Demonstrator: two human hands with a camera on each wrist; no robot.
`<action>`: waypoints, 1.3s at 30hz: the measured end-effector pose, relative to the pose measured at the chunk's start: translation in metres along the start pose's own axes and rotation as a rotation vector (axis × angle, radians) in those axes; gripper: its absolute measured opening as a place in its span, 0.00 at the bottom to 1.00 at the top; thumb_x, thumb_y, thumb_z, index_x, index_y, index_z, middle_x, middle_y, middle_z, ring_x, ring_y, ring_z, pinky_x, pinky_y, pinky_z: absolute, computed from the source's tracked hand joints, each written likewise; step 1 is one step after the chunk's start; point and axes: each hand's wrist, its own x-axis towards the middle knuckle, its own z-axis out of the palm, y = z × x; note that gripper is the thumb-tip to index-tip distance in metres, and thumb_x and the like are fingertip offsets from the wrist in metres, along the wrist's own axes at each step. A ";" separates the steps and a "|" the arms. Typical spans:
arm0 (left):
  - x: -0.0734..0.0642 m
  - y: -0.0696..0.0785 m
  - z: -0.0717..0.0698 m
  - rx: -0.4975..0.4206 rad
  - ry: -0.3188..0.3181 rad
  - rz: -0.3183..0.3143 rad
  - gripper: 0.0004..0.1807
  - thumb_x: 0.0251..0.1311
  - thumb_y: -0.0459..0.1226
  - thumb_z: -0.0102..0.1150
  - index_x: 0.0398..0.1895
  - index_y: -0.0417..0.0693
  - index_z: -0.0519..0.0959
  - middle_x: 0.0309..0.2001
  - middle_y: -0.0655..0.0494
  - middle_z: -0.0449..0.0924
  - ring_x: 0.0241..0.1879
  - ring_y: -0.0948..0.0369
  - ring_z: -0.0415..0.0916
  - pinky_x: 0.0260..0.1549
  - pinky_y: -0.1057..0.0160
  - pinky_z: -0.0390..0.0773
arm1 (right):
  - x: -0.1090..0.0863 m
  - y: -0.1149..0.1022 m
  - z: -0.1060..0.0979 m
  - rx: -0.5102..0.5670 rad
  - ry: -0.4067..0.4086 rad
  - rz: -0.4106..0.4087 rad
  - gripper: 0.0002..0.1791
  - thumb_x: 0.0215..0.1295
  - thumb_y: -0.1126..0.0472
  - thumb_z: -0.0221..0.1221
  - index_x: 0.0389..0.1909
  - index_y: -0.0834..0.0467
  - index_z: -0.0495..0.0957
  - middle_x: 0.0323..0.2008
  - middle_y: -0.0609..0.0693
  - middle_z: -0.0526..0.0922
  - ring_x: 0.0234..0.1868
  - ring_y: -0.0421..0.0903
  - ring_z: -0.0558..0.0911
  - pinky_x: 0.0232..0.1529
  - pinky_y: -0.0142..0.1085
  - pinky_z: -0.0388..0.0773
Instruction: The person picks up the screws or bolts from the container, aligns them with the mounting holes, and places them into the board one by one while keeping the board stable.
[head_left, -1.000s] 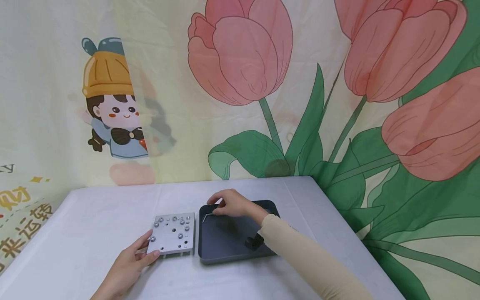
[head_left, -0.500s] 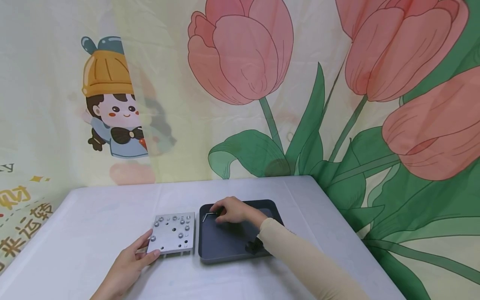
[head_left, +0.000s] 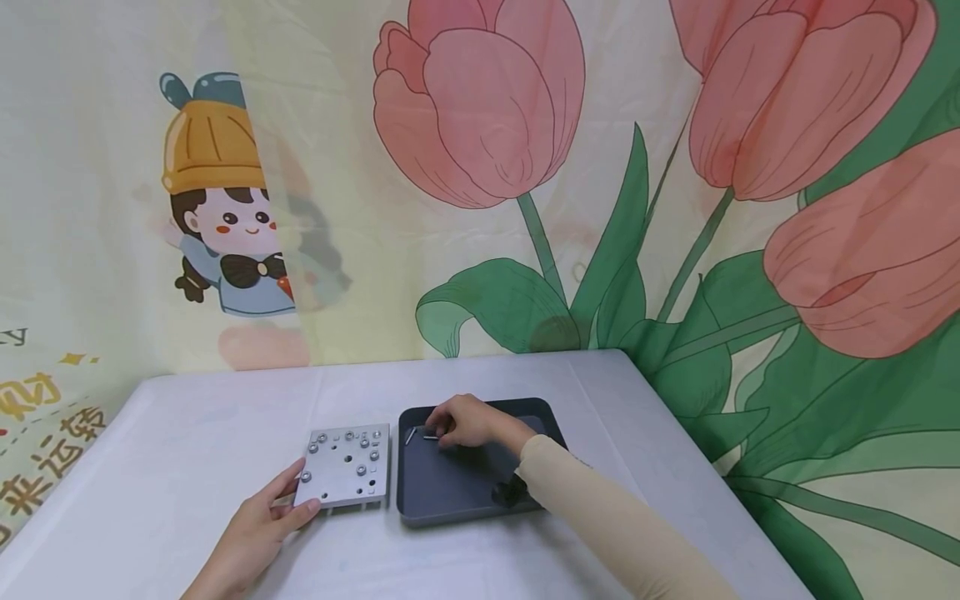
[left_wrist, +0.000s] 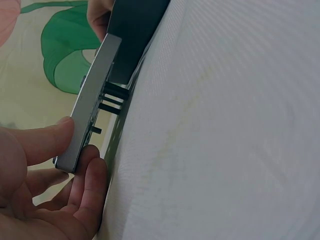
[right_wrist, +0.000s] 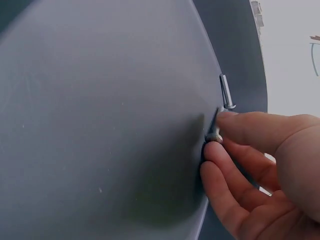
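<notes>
My left hand (head_left: pixel 262 521) grips the near left corner of a square metal plate (head_left: pixel 337 487), thumb on top and fingers beneath. Several round bolt heads and holes dot its face. In the left wrist view, dark shanks (left_wrist: pixel 110 107) stick out from its underside. Over the far left part of a dark grey tray (head_left: pixel 442 518), my right hand (head_left: pixel 468 422) pinches a small screw with a round head (right_wrist: pixel 215 136) between thumb and fingers. Close beside those fingertips, a second silver screw (right_wrist: pixel 226 91) lies by the tray wall.
The tray stands just right of the plate on a white-covered table (head_left: pixel 187 467). A black object (head_left: pixel 510 492) shows below the right sleeve, overlapping the tray floor. Behind the table hangs a backdrop (head_left: pixel 480 125) printed with tulips.
My right hand has come down and slightly right from the tray's far rim. The screw at its fingertips has shifted away from the other one. My left hand and the plate stay put.
</notes>
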 end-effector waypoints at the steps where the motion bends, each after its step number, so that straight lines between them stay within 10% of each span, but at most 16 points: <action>1: 0.000 0.000 0.000 0.000 0.000 0.000 0.49 0.71 0.49 0.69 0.86 0.44 0.54 0.75 0.31 0.65 0.52 0.54 0.76 0.38 0.65 0.78 | -0.001 0.000 0.000 0.001 -0.004 0.002 0.17 0.68 0.65 0.71 0.57 0.59 0.87 0.40 0.48 0.88 0.38 0.35 0.81 0.44 0.29 0.78; 39: 0.000 -0.001 -0.001 0.008 0.005 0.002 0.50 0.69 0.50 0.70 0.86 0.45 0.54 0.74 0.30 0.66 0.53 0.53 0.76 0.39 0.65 0.78 | -0.003 -0.013 0.002 -0.108 0.012 0.150 0.05 0.63 0.64 0.76 0.37 0.56 0.90 0.28 0.41 0.84 0.30 0.35 0.78 0.36 0.28 0.76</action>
